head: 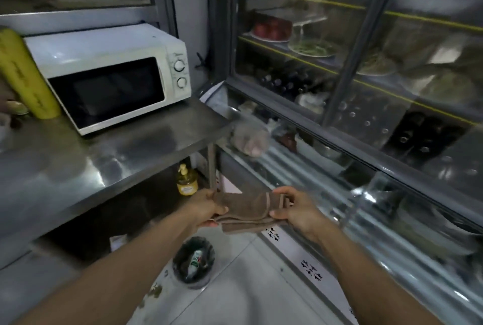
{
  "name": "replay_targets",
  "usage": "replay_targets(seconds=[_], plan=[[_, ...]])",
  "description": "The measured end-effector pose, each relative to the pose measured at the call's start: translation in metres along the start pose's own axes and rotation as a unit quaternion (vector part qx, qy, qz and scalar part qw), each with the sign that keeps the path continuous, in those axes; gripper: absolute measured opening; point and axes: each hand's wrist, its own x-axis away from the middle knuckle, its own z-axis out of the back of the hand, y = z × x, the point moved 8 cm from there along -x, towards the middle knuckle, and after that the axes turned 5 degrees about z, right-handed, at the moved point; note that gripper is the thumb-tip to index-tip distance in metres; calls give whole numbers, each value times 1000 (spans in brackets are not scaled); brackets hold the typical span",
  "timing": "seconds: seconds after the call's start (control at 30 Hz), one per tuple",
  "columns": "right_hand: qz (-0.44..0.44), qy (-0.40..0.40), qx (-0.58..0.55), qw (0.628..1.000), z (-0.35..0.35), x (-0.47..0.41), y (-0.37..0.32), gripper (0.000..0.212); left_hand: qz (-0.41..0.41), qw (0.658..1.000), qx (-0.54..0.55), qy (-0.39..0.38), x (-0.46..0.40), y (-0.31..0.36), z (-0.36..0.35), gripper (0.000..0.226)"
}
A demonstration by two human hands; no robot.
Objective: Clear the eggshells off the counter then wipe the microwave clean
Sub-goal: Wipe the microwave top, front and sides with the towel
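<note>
A folded brown cloth (247,211) hangs between both hands in front of me, below the counter's edge. My left hand (206,208) grips its left end and my right hand (295,208) pinches its right end. The white microwave (109,73) stands shut on the steel counter (104,162) at the upper left, its two knobs on the right side of its front. No eggshells show on the visible counter.
A yellow roll (24,73) leans left of the microwave. A yellow soap bottle (187,180) stands on the shelf under the counter. A black-lined bin (194,263) sits on the floor below. A glass-fronted display fridge (339,76) with plates fills the right side.
</note>
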Motion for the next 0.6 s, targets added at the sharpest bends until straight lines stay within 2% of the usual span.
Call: replay_targets(seconds=[0.13, 0.3, 0.47, 0.6], plan=[[16, -24, 46, 999, -22, -60, 6, 51, 30, 998, 39, 32, -43, -11, 24, 16], [26, -46, 90, 995, -53, -140, 25, 51, 55, 993, 77, 65, -97, -22, 48, 25], [11, -78, 124, 989, -89, -203, 53, 54, 96, 982, 125, 102, -136, -43, 66, 17], [13, -101, 125, 987, -115, -248, 71, 54, 132, 968, 160, 144, -176, -60, 76, 46]])
